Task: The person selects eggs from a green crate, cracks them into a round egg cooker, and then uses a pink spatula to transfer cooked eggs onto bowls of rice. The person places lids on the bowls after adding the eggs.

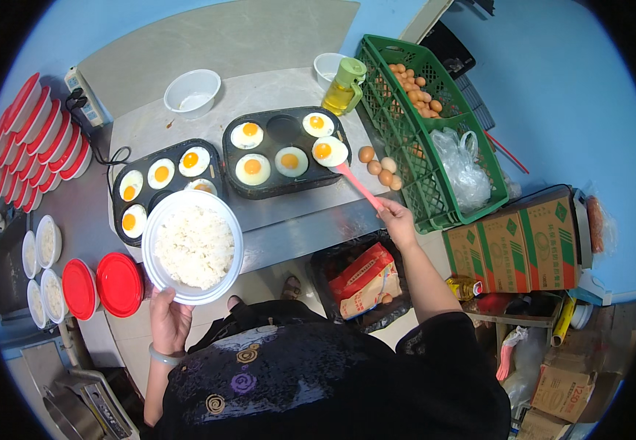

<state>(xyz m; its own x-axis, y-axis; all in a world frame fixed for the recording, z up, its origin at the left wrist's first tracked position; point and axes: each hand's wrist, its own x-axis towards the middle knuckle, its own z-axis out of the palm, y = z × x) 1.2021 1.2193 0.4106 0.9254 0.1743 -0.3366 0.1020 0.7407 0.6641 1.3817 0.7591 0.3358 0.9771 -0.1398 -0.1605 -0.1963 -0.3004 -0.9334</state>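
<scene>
My left hand (170, 319) holds a white plastic bowl of cooked rice (194, 247) by its rim, over the counter's front edge. My right hand (398, 220) grips the handle of a pink spatula (361, 186). Its head is under a fried egg (330, 151) at the right end of the right egg pan (274, 190). That black pan holds several other fried eggs in round wells; its upper middle well has no egg. The left egg pan (172, 151) also holds several fried eggs, and the rice bowl hides part of it.
Loose brown eggs (374, 167) lie beside a green plastic crate (431, 165). An oil jug (344, 88) and an open plastic tub (192, 93) stand behind the pans. Red-lidded bowls (120, 285), rice bowls (48, 242) and stacked red-and-white bowls (37, 137) are left. A lined bin (323, 269) sits below.
</scene>
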